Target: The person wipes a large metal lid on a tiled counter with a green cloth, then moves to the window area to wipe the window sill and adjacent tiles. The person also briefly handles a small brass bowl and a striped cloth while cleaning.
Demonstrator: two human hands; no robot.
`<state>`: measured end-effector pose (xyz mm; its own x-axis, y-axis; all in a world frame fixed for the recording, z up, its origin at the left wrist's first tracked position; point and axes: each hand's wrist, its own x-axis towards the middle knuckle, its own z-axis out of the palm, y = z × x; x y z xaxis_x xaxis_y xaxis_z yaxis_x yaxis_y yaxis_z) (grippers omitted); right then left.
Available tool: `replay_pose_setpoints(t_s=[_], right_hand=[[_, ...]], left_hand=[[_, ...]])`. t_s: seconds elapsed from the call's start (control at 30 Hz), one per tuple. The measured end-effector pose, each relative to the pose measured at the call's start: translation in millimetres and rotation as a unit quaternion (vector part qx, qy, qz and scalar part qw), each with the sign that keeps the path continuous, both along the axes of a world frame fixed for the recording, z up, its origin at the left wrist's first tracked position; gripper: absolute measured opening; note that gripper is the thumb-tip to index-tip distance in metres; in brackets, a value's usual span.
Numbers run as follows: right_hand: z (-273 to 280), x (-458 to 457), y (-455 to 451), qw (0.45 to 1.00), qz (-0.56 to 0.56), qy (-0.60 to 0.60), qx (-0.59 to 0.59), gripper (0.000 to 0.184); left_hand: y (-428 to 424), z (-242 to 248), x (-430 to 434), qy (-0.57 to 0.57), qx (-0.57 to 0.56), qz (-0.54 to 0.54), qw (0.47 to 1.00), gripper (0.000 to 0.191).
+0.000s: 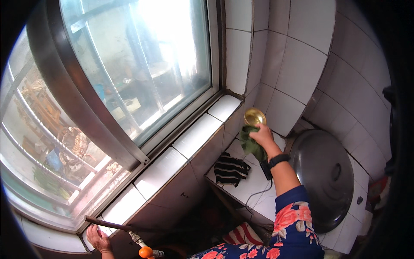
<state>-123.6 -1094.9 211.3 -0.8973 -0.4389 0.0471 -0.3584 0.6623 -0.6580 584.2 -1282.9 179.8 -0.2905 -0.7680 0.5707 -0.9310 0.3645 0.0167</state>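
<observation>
My right hand (262, 137) is closed on a dark green cloth (252, 145) and reaches over the tiled counter's back corner. A round gold-coloured metal dish (255, 117) is at its fingertips; whether the fingers grip the dish too, I cannot tell. A black strap is round the right wrist, with a dark object and a thin cord hanging below. On the counter, left of that arm, lies a black striped cloth (231, 169). My left hand (97, 238) rests on the tiled window sill (124, 204), partly round a small reddish thing. A brown stick (108, 223) lies just above it.
A large dark domed lid (323, 178) covers much of the counter at right. Near the left hand stands a pipe tap with an orange knob (146, 252). A red and white striped cloth (244, 234) lies low in the middle. A sliding window (145, 64) borders the sill.
</observation>
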Motion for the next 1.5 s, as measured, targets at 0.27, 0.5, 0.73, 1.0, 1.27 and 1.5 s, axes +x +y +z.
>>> replay_pose_setpoints(t_s=[0.27, 0.5, 0.73, 1.0, 1.27, 1.5], right_hand=[[-114, 23, 78, 0.969, -0.133, -0.115, 0.172, 0.053], [-144, 33, 90, 0.961, -0.110, -0.120, 0.223, 0.050], [-158, 39, 93, 0.958, -0.080, -0.113, 0.251, 0.051], [-157, 38, 99, 0.949, -0.058, -0.168, 0.261, 0.078], [-131, 38, 136, 0.958, 0.015, -0.266, 0.103, 0.058], [-11, -18, 57, 0.950, 0.019, -0.168, -0.262, 0.049]], left_hand=[[0, 4, -2, -0.007, 0.017, 0.007, 1.000, 0.032], [-1, 4, 2, -0.019, 0.023, -0.002, 1.000, 0.033], [-3, 0, 8, -0.018, 0.018, -0.009, 1.000, 0.034], [-4, -2, 10, -0.003, 0.007, -0.014, 1.000, 0.035], [-4, -3, 9, -0.012, 0.016, 0.000, 1.000, 0.036], [-1, 1, 4, -0.015, 0.023, 0.002, 1.000, 0.036]])
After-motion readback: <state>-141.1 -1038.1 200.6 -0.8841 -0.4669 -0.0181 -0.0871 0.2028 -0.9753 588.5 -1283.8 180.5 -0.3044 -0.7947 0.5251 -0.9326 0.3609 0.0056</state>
